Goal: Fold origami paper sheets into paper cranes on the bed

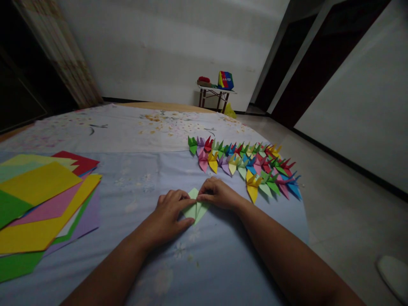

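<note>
A pale green sheet of origami paper (201, 209), folded to a diamond with a crease line down its middle, lies on the tablecloth in front of me. My left hand (174, 211) holds its left side, index finger at the middle and thumb lower down near the bottom corner. At the upper right of the paper, my right hand (216, 193) has its thumb and finger pinched on the fold, the other fingers curled in. Both hands cover parts of the paper's edges.
To the left lies a pile of coloured paper sheets (41, 182). Rows of folded paper cranes (253, 185) stand at the right, near the rounded edge of the table with its floral tablecloth (134, 170). A small stand (216, 90) with a colourful box (225, 80) is by the wall.
</note>
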`<act>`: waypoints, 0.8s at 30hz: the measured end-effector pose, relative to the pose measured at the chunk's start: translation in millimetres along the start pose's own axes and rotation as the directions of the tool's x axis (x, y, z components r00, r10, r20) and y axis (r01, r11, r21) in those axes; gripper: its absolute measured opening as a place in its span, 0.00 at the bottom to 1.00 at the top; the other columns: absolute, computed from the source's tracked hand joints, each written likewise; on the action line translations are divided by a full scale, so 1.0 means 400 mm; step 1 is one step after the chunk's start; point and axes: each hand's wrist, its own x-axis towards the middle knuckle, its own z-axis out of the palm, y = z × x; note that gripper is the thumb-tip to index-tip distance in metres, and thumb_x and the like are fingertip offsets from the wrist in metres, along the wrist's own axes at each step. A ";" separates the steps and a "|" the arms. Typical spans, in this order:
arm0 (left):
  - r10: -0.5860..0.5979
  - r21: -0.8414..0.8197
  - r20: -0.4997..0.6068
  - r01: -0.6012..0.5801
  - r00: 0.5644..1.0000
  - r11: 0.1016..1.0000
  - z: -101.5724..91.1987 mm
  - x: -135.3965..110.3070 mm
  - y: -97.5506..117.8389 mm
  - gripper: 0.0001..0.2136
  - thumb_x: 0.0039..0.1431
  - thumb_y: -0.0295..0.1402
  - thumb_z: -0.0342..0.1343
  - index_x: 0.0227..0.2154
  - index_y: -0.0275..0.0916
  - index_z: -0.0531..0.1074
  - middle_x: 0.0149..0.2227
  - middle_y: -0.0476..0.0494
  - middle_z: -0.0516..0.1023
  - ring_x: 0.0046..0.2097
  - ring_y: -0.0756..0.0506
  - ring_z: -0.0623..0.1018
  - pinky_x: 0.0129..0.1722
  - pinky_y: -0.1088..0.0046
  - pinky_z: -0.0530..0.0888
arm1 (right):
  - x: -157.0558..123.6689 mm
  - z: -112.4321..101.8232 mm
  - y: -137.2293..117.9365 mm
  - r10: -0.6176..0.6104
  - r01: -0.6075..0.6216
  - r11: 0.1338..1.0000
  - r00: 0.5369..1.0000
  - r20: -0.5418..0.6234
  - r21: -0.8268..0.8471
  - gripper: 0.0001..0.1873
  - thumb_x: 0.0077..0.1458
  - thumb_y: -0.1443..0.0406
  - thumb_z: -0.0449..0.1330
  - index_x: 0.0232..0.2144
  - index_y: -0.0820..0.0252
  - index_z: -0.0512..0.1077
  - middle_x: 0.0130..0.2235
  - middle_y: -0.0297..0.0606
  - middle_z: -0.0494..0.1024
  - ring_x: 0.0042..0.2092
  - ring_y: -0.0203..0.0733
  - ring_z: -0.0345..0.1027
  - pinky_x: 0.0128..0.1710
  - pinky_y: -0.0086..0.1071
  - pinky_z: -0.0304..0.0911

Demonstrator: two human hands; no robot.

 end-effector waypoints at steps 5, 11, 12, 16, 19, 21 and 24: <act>0.005 0.038 -0.031 -0.004 1.000 0.999 -0.004 -0.009 0.007 0.17 0.52 0.33 0.55 0.46 0.45 0.65 0.46 0.47 0.69 0.49 0.43 0.65 0.48 0.64 0.58 | 0.002 0.004 -0.003 0.030 -0.030 0.999 1.000 -0.001 -0.023 0.08 0.49 0.61 0.62 0.28 0.60 0.75 0.30 0.36 0.73 0.37 0.38 0.64 0.39 0.32 0.53; 0.023 0.089 -0.032 -0.020 0.999 0.996 -0.010 -0.012 0.015 0.15 0.53 0.32 0.55 0.45 0.44 0.64 0.45 0.47 0.70 0.48 0.42 0.66 0.47 0.63 0.57 | 0.001 0.012 -0.004 0.025 -0.026 0.998 0.999 -0.025 -0.060 0.08 0.49 0.60 0.62 0.29 0.59 0.75 0.31 0.36 0.73 0.39 0.40 0.63 0.41 0.33 0.51; 0.032 0.103 -0.022 -0.029 0.999 0.994 -0.011 -0.011 0.016 0.16 0.53 0.32 0.55 0.45 0.45 0.64 0.45 0.47 0.70 0.48 0.42 0.66 0.47 0.63 0.57 | 0.000 0.013 -0.004 0.022 -0.024 0.998 0.999 -0.028 -0.063 0.08 0.49 0.60 0.62 0.29 0.59 0.75 0.31 0.36 0.73 0.39 0.40 0.63 0.42 0.33 0.51; 0.103 0.122 0.027 -0.106 0.994 0.987 -0.016 -0.006 0.022 0.14 0.55 0.32 0.54 0.46 0.47 0.67 0.45 0.47 0.71 0.47 0.43 0.67 0.46 0.62 0.58 | 0.001 0.017 -0.001 0.015 -0.017 0.998 0.999 -0.041 -0.063 0.08 0.49 0.60 0.62 0.29 0.59 0.74 0.31 0.36 0.73 0.39 0.40 0.63 0.42 0.33 0.50; 0.160 0.086 0.046 -0.164 0.986 0.983 -0.018 -0.009 0.022 0.11 0.59 0.33 0.51 0.44 0.48 0.69 0.44 0.46 0.71 0.46 0.44 0.68 0.45 0.64 0.61 | 0.002 0.019 0.004 0.013 -0.016 0.998 0.999 -0.038 -0.068 0.10 0.48 0.59 0.63 0.29 0.59 0.74 0.31 0.36 0.73 0.39 0.40 0.63 0.41 0.33 0.50; 0.183 0.054 0.045 -0.186 0.982 0.981 -0.017 -0.013 0.017 0.10 0.60 0.33 0.50 0.43 0.48 0.71 0.44 0.45 0.71 0.46 0.45 0.68 0.44 0.65 0.63 | 0.002 0.019 0.005 0.011 -0.013 0.997 0.999 -0.030 -0.073 0.10 0.48 0.58 0.63 0.29 0.59 0.74 0.31 0.36 0.73 0.39 0.40 0.63 0.41 0.33 0.50; 0.211 0.007 0.043 -0.211 0.977 0.977 -0.014 -0.015 0.005 0.10 0.60 0.34 0.49 0.43 0.48 0.72 0.44 0.44 0.71 0.46 0.44 0.68 0.44 0.64 0.65 | 0.000 0.017 0.004 0.016 -0.018 0.997 1.000 -0.025 -0.076 0.10 0.49 0.58 0.62 0.29 0.60 0.74 0.31 0.36 0.72 0.39 0.39 0.62 0.41 0.33 0.50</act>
